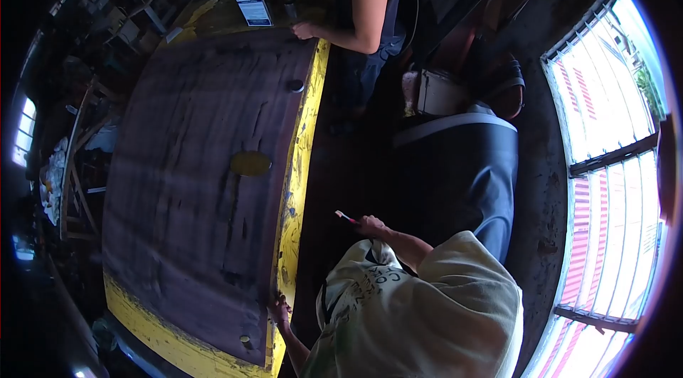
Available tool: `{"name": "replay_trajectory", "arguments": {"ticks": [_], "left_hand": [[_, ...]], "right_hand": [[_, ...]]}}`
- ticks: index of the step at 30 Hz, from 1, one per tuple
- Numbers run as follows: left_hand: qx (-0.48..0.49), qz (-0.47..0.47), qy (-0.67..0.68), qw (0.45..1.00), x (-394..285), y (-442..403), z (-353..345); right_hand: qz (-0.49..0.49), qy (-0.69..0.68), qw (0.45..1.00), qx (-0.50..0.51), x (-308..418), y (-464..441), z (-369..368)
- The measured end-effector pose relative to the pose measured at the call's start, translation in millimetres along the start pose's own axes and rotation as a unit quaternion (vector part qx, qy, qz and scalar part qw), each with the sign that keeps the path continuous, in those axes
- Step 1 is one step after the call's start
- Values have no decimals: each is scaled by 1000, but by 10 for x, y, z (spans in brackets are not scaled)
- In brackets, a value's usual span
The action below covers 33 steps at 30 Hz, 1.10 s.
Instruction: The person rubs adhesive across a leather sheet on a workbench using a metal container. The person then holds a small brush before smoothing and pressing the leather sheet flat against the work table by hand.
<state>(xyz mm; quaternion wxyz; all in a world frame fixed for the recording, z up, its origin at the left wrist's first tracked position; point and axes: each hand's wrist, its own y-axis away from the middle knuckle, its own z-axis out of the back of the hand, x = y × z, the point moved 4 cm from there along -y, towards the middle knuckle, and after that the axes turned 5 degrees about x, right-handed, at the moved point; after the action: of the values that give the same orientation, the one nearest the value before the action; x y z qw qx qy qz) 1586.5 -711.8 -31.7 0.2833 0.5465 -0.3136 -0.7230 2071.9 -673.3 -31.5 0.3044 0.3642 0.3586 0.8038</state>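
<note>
My right hand (371,226) is closed round the handle of a small brush (346,216) with a red handle and pale bristles, held beside the table over the dark floor. My left hand (281,308) rests at the near right edge of the yellow table (290,225), its fingers apart on the rim. Over the tabletop lies a large dark brown-purple sheet (181,164) with dark streaks. On it are an oval yellowish patch or lid (250,163), a small dark round object (295,85) and a small yellowish piece (245,339).
A co-worker (366,4) stands at the far right corner, one hand on the table. A can labelled SUPER (253,8) stands at the far end. Black sheeting (459,172) bulges to my right, before barred windows (612,164). A wooden frame (78,143) leans at left.
</note>
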Motion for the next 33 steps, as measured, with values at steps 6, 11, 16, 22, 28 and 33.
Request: {"name": "replay_trajectory", "arguments": {"ticks": [6, 11, 16, 22, 28, 33], "left_hand": [[35, -14, 7, 999, -273, -87, -35], [64, -36, 25, 997, -614, -205, -84], [40, -83, -19, 996, -765, -79, -183], [4, -64, -52, 997, -975, 132, -222], [-17, -49, -15, 999, -891, 94, -218], [-64, -7, -17, 998, -814, 42, -214]], "right_hand": [[-26, 26, 999, -26, 136, -82, -62], [21, -18, 999, -44, 380, 87, -27], [66, -19, 995, -76, 424, 191, -25], [64, -44, 993, -89, 61, 219, -138], [76, -9, 995, -69, -64, -63, 34], [121, 2, 988, -100, 259, -309, 368]]}}
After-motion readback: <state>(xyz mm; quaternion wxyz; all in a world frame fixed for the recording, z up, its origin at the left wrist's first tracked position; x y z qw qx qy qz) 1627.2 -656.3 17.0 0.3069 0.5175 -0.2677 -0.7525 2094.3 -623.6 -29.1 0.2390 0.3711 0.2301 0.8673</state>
